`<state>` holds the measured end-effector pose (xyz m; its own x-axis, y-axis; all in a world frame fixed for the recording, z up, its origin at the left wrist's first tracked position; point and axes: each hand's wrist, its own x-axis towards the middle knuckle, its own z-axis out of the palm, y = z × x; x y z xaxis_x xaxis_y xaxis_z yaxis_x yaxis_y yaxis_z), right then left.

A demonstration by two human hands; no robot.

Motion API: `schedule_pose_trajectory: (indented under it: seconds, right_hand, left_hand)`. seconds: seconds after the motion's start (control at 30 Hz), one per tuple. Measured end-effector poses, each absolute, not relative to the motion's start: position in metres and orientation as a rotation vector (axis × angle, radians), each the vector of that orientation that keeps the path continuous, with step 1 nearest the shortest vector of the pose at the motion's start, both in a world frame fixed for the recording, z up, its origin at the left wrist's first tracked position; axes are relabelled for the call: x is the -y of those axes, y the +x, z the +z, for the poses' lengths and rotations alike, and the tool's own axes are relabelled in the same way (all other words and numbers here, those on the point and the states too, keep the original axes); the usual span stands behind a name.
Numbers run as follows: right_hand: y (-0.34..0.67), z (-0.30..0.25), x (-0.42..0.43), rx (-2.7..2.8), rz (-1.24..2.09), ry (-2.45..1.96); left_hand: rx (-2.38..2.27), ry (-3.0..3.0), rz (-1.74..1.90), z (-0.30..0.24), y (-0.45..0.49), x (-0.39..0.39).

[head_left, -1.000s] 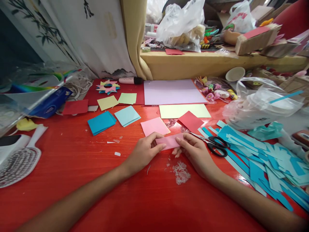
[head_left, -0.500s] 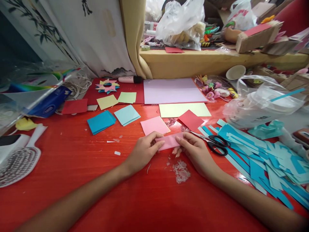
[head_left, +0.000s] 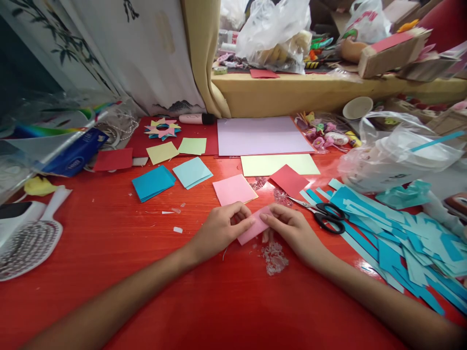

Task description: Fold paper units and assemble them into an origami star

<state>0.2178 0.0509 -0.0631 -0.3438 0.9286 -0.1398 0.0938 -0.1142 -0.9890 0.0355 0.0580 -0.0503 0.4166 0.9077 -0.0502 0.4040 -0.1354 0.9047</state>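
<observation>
A small folded pink paper (head_left: 254, 228) lies tilted on the red table (head_left: 109, 243), pinched between both hands. My left hand (head_left: 219, 231) grips its left end with thumb and fingers closed. My right hand (head_left: 292, 228) pinches its upper right end. Just behind the hands lies a pink paper square (head_left: 233, 189), with a red square (head_left: 289, 180) to its right.
Black-handled scissors (head_left: 324, 215) lie right of my right hand, beside a heap of blue paper strips (head_left: 401, 238). Blue squares (head_left: 153, 183), light blue squares (head_left: 191, 172), yellow-green sheets (head_left: 279, 165), a lilac sheet (head_left: 260, 136), a paper star (head_left: 162, 130) and plastic bags (head_left: 397, 150) lie behind. A hairbrush (head_left: 29, 243) rests at left.
The pink paper has turned from lying level to tilted, its lower end swung toward me. Both hands have drawn closer together on it.
</observation>
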Motion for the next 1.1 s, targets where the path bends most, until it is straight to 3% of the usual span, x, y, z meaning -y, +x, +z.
schedule_pose_trajectory:
  seconds: [0.3, 0.57, 0.8, 1.1]
  right_hand:
    - [0.2183, -0.0628, -0.0496, 1.435, 1.521, -1.178]
    - [0.2199, -0.0581, -0.0479, 1.771, 1.477, -1.218]
    - [0.2162, -0.0603, -0.0493, 1.424, 1.64, -1.187]
    - [0.216, -0.0611, -0.0502, 1.287, 1.605, -1.161]
  left_hand:
    - [-1.086, 1.755, 0.589, -0.0487, 0.0342, -0.0582]
    - [-1.022, 1.684, 0.635, -0.0486, 0.0343, -0.0582]
    - [-1.052, 1.614, 0.747, -0.049, 0.0322, -0.056]
    - [-1.059, 1.597, 0.707, -0.05, 0.0328, -0.0584]
